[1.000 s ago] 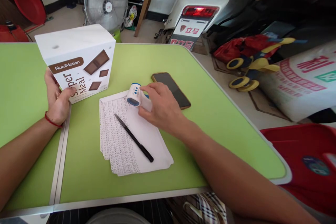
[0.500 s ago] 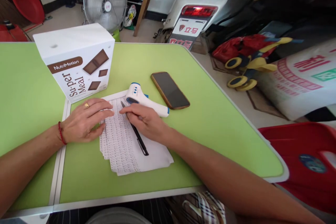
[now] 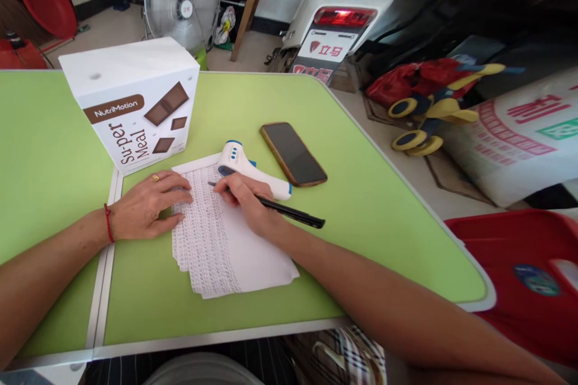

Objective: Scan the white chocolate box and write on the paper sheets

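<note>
Between the fingers of my right hand (image 3: 246,197) is a black pen (image 3: 293,214), its tip pointing left over the written paper and its rear end out past the hand to the right. Rows of small handwriting fill much of the stacked paper sheets (image 3: 212,252), while the right part of the top sheet is blank. My left hand (image 3: 151,204) lies with fingers spread, fingertips on the left edge of the sheets. A white and blue infrared thermometer (image 3: 253,174) rests across the top of the paper, just beyond my right hand.
A phone (image 3: 294,155) in a brown case lies right of the thermometer. The white NutriMotion box (image 3: 135,108) stands behind my left hand. Beyond the green table (image 3: 370,240) are a fan (image 3: 182,3), a scooter (image 3: 338,18) and a red plastic chair (image 3: 510,252).
The pen has swung round in my right hand, from its rear end pointing toward me to pointing right. My left hand has flattened slightly onto the paper's edge.
</note>
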### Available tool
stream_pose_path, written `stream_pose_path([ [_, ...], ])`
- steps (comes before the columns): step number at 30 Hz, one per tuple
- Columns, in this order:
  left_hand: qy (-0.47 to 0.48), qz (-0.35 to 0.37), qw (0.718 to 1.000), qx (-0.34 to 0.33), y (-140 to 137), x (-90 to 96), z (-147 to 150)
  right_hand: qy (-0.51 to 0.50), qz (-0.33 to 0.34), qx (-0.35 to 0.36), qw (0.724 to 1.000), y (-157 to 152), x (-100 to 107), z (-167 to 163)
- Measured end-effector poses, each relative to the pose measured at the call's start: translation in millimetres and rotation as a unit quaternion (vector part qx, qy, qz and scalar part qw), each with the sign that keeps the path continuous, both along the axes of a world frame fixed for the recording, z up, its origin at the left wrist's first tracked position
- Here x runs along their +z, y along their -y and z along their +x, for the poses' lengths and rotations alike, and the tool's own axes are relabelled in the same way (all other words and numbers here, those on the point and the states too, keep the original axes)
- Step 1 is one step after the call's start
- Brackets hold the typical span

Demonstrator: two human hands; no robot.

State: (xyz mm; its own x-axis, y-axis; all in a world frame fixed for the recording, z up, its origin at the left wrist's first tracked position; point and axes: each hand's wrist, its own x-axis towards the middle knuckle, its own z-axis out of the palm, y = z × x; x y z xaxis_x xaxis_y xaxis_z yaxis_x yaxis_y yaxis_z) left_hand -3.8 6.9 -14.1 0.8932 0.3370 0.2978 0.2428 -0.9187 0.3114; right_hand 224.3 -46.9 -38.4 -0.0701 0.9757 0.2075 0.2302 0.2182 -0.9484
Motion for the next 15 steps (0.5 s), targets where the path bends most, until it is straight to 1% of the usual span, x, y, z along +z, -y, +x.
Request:
stream_pose_path([
  [2,-0.005,-0.004,1.000,0.004,0.1,0.5,0.2,0.004,-0.041,-0.024,0.999,-1.3,-1.8,-0.5],
  [4,-0.007,-0.005,1.000,0.004,0.2,0.9,0.7,0.003,-0.055,-0.020,0.998,-1.6,-2.1,-1.5],
  [8,-0.001,-0.005,1.000,0.001,0.0,1.3,1.6,0.020,-0.037,0.021,0.999,-0.5,2.0,-3.1],
  [11,0.000,-0.005,1.000,0.003,-0.2,1.5,1.6,0.045,-0.020,0.029,0.998,0.0,4.1,-3.5],
  [15,-0.004,-0.010,1.000,0.006,0.2,1.4,1.5,0.067,-0.015,0.033,0.997,0.6,0.8,-4.3],
])
